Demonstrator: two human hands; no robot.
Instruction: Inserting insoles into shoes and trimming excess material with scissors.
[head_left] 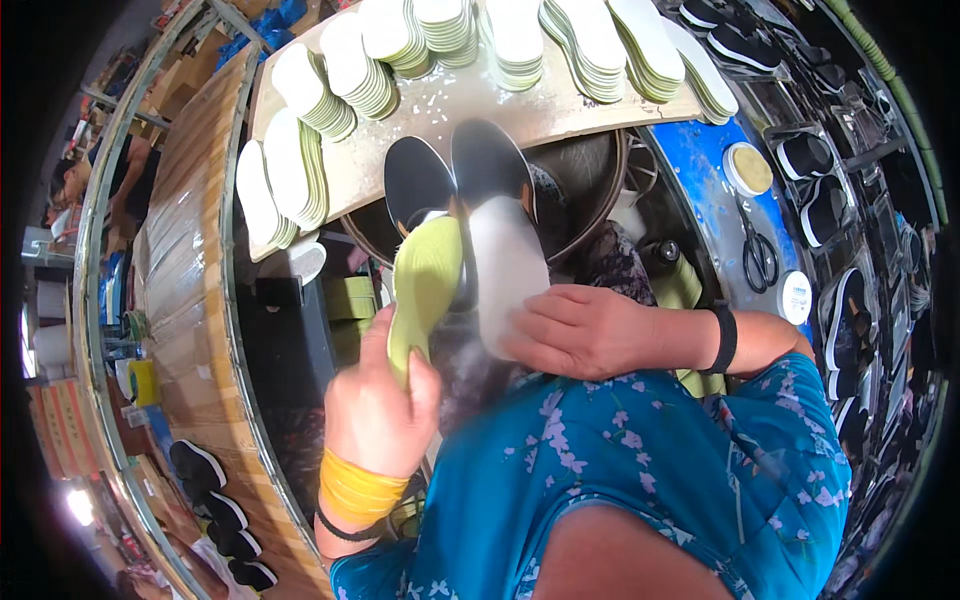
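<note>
My left hand (385, 405) pinches the heel end of a yellow-green insole (428, 275) between thumb and fingers, its toe end pointing away from me. My right hand (575, 330) grips the heel end of a white insole (508, 255), which is blurred by motion. Just beyond the insoles, two black shoes (417, 178) lie side by side with rounded toes facing away. The far end of the white insole overlaps the right-hand black shoe (490, 160). Whether either insole reaches inside a shoe, I cannot tell.
Stacks of white-topped insoles (590, 45) line a pale board (440, 120) at the back. A dark round basin (590, 185) sits below it. On the blue surface to the right are scissors (757, 250) and a tub (748, 168). Racks of dark shoes (825, 210) stand farther right.
</note>
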